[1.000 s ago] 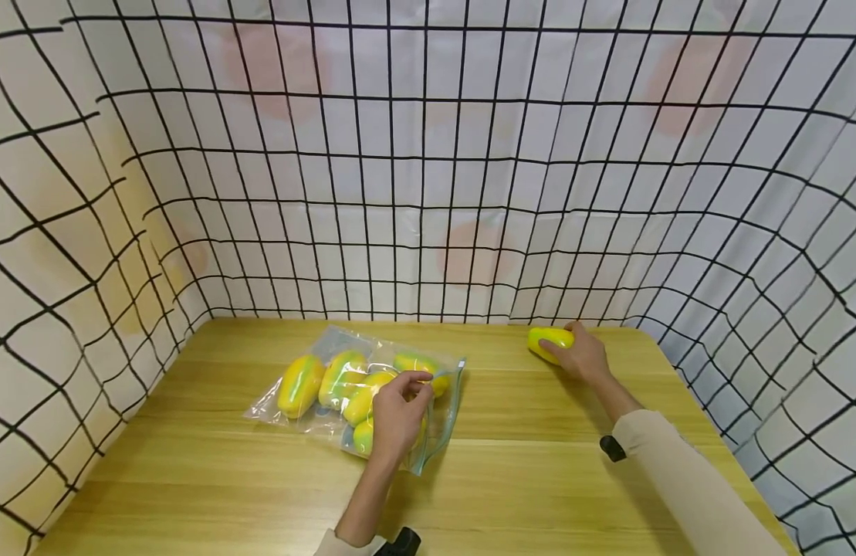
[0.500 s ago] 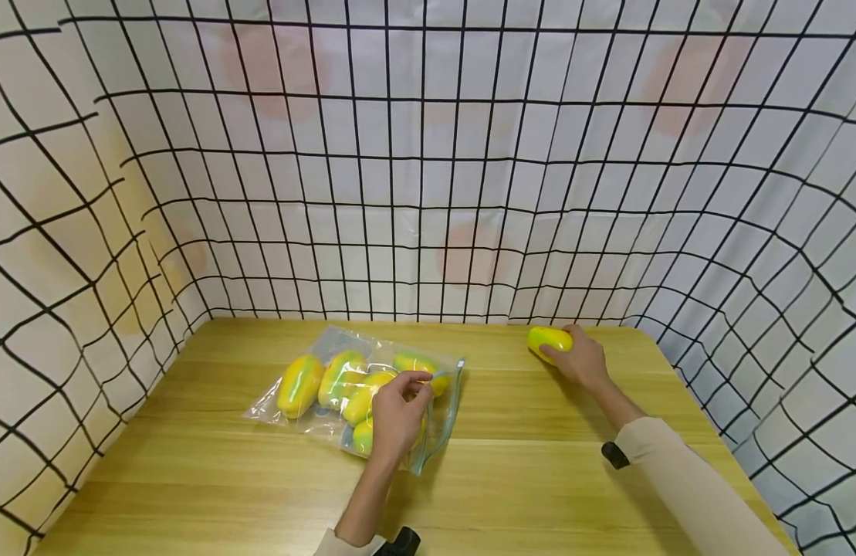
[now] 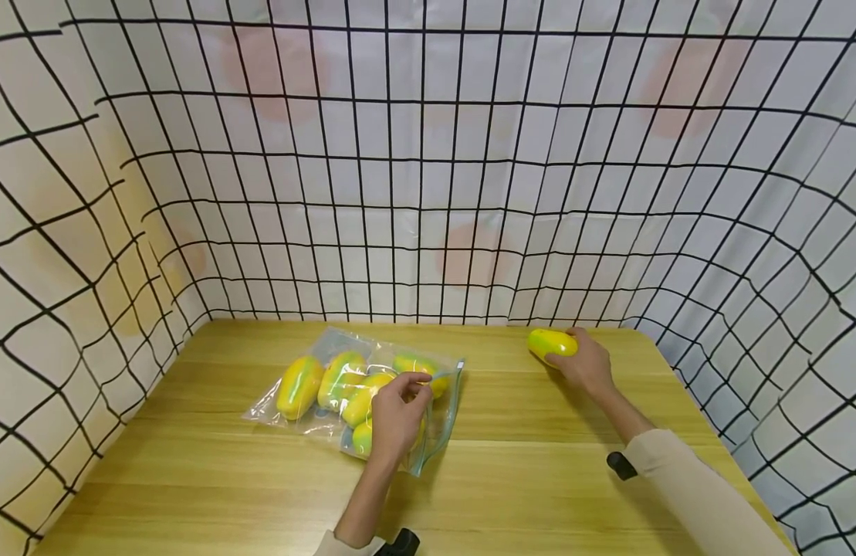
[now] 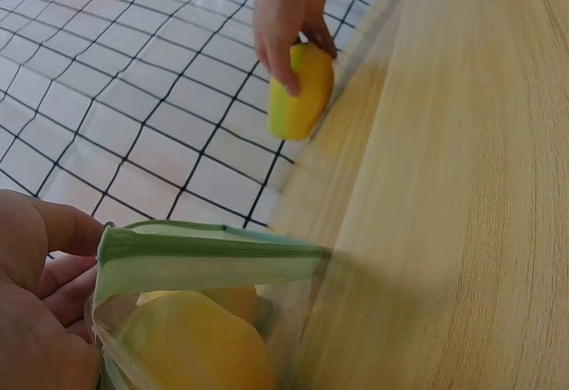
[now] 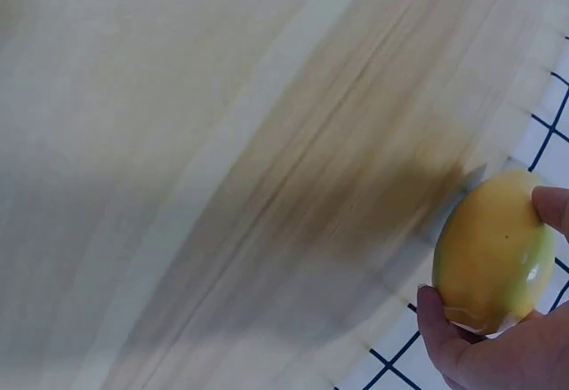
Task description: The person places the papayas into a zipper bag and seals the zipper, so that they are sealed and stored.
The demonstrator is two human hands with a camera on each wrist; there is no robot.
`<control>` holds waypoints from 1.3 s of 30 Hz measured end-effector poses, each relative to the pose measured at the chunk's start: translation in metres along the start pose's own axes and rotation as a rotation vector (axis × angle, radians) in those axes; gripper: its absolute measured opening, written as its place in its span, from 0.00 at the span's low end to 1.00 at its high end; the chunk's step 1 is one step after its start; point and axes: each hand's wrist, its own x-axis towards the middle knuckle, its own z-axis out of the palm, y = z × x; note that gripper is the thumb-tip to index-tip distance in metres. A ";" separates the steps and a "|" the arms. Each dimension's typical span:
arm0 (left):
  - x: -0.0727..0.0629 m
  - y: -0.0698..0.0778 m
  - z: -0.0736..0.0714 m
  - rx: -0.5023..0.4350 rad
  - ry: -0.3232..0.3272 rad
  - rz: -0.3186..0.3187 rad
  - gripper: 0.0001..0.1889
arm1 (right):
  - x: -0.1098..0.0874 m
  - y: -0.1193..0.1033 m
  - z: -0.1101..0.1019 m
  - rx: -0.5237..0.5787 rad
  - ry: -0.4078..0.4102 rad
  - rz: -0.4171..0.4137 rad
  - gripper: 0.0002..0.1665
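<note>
On the table lies a clear zip bag (image 3: 444, 432) with several yellow-green mangoes in it, one mango (image 3: 300, 388) near its closed left end. My left hand (image 3: 397, 417) holds the bag near its open end, fingers curled at the rim. In the left wrist view, that hand (image 4: 44, 292) grips the edge beside the green zip strip (image 4: 204, 246). Toward the table's back right, my right hand (image 3: 586, 361) grips a single mango (image 3: 551, 344) between thumb and fingers. The right wrist view shows this mango (image 5: 489, 252) with fingertips on both sides.
The wooden table (image 3: 525, 479) has a light grain. White walls with a black grid (image 3: 428, 193) stand along its back and sides. A black wrist camera (image 3: 620, 466) sits at the right sleeve, another (image 3: 400, 543) at the left.
My right hand and its mango have shifted very slightly to the right and toward me. The left hand and the bag stay where they were.
</note>
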 end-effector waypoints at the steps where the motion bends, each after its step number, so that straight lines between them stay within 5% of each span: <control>1: 0.000 0.000 0.000 0.002 0.001 -0.001 0.07 | -0.002 0.000 0.000 0.009 0.007 0.001 0.45; 19: 0.000 -0.002 -0.001 0.005 -0.004 0.002 0.07 | -0.027 -0.021 0.001 0.083 0.097 -0.122 0.42; 39: 0.000 -0.001 0.000 0.005 -0.014 -0.011 0.07 | -0.057 -0.062 0.014 0.100 -0.195 -0.150 0.40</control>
